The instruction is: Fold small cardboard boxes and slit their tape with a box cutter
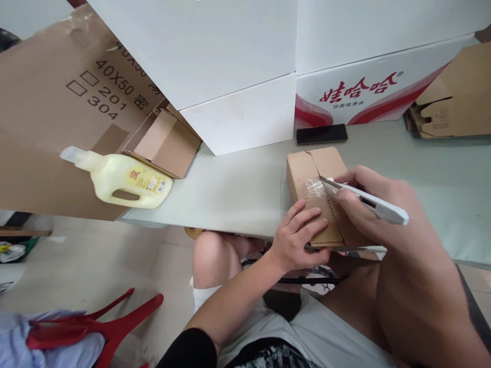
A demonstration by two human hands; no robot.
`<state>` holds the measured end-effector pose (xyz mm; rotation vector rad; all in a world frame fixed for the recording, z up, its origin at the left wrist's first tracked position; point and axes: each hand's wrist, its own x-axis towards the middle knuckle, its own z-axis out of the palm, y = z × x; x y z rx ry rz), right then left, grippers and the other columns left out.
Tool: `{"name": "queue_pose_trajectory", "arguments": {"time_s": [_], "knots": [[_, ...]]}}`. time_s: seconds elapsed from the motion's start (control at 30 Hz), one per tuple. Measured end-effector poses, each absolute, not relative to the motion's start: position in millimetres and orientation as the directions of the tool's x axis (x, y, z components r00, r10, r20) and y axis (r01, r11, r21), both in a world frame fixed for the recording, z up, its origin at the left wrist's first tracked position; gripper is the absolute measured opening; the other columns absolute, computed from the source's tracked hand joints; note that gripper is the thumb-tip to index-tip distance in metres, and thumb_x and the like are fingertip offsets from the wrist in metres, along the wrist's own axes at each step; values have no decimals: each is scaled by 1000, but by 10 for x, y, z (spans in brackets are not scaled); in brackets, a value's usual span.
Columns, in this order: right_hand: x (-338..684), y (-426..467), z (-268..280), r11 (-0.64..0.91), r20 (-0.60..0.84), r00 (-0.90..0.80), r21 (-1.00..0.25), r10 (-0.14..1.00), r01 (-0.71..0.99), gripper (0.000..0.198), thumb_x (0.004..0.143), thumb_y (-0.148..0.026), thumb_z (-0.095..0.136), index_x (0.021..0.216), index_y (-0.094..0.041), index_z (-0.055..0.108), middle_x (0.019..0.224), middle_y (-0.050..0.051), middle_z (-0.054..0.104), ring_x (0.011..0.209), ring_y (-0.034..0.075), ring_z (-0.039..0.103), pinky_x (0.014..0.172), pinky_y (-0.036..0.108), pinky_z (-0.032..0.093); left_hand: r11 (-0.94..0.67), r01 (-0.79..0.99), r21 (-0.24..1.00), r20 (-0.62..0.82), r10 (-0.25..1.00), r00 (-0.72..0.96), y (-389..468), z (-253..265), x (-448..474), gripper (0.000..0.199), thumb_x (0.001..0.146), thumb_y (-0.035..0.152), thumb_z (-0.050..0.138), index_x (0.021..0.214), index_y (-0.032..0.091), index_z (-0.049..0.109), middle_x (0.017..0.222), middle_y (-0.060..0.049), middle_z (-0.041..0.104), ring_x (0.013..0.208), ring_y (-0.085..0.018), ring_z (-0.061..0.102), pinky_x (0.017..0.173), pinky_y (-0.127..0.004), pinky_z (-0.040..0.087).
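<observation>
A small brown cardboard box (297, 176) lies on the table's front edge, with a strip of clear tape (315, 187) across its centre seam. My left hand (297, 237) grips the near left corner of the box, fingers on top and thumb below the edge. In my right hand (364, 197) is a white utility knife (387, 210), held between thumb and fingers. Its blade tip meets the box at the seam, right beside the tape. Part of the box's right side is hidden behind my right hand.
A black phone (321, 134) lies behind the box, before white cartons (253, 120) and a red-printed carton (353, 97). To the left are a yellow bottle (115, 176), an open cardboard box (164, 140) and a large cardboard sheet (49, 117). Right stands another cardboard box (456, 102). A red chair (123, 322) is lower left.
</observation>
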<state>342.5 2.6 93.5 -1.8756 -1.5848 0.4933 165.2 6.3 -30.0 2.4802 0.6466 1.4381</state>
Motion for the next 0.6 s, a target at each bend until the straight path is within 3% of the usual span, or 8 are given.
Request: {"name": "queue_pose_trajectory", "arguments": {"time_s": [0.17,0.6], "knots": [[3419,21,981,-112,95,229,-656,969,747,28,71,-45,44,79,-25,61,61,3,66,49,18,50,53,30,38,-883,266,386,760,468,450,47,-310,1647,54,85,41,68,132,16,59,124,-14,71,121,-28,67,118,-54,47],[3411,-34,1076,-83,52,148,-632,988,771,24,76,-44,44,80,-24,57,58,2,61,47,16,42,54,29,36,-883,301,361,751,466,467,29,-297,1624,50,88,42,64,131,16,59,123,-15,72,117,-28,70,116,-54,50]]}}
